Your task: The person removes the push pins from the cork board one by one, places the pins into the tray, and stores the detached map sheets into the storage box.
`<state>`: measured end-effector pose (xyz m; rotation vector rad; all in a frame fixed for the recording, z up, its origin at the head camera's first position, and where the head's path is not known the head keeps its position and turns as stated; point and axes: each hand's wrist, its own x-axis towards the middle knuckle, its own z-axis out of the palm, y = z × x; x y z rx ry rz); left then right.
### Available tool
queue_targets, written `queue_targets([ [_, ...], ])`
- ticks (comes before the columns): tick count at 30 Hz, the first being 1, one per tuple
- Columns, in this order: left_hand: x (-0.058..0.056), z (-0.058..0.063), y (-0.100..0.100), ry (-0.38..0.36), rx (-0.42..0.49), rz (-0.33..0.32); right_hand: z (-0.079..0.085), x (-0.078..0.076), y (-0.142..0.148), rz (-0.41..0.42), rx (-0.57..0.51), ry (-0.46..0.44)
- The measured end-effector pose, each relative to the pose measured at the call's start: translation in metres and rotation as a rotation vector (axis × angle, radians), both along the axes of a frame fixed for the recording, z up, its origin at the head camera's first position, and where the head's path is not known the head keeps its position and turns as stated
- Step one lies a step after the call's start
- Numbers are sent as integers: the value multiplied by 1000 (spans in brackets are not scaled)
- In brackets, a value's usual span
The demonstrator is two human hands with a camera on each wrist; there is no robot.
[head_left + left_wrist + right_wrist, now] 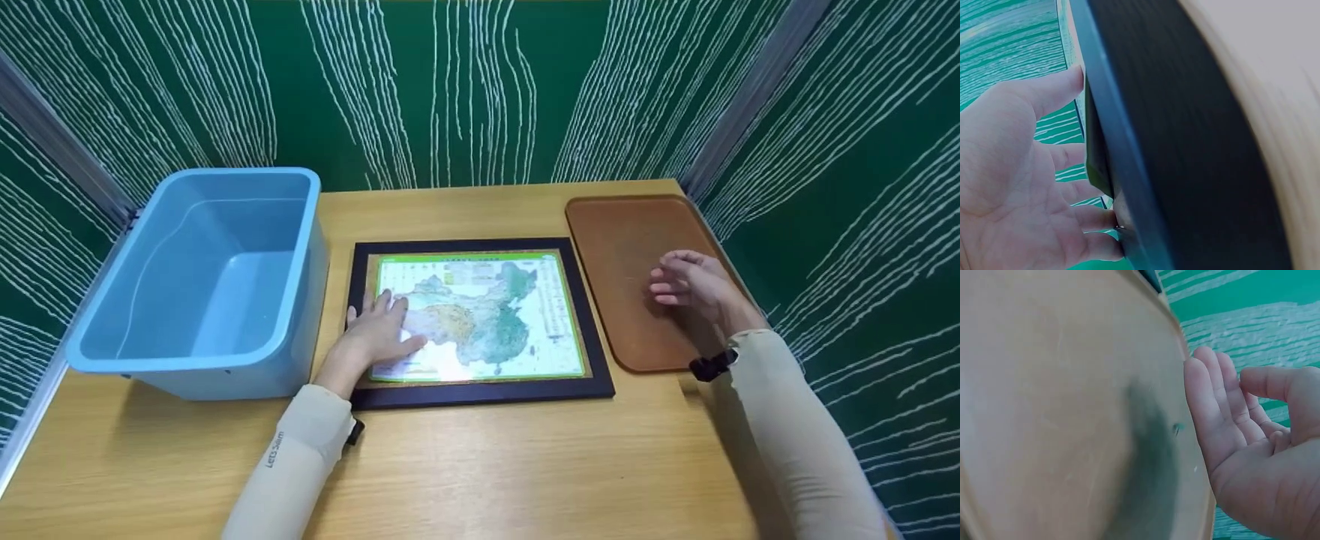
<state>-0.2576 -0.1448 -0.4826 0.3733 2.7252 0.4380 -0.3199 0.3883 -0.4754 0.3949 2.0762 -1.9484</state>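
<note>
A colourful map [502, 330] with a green border lies inside a dark picture frame [480, 395] in the middle of the table. My left hand [379, 334] rests with spread fingers over the map's left part and the frame's left side. From the left wrist view, the fingertips of this hand [1033, 180] touch at the map's edge, beside the dark frame side [1185, 146]. Over the brown tray [622, 247] hovers my right hand [694, 289], its fingers loosely bent. The right wrist view shows no object in that hand [1247, 433]; its thumb lies close to the fingers.
A deep blue bin [187, 364] stands on the left of the wooden table [487, 465], with nothing visible inside. The brown tray lies along the right edge. Green walls with white streaks [480, 90] close in the back and sides.
</note>
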Motion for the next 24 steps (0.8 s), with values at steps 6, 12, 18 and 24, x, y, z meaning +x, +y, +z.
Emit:
queue_targets([
  [6, -1, 0, 0, -8, -1, 2, 7, 6, -19, 101, -6, 18],
  [12, -1, 0, 1, -8, -7, 3, 10, 14, -38, 187, -99, 13],
  [18, 0, 1, 0, -2, -11, 8, 9, 19, -53, 233, -127, 6],
  [24, 0, 2, 0, -7, -15, 6, 5, 22, -66, 279, -122, -22],
])
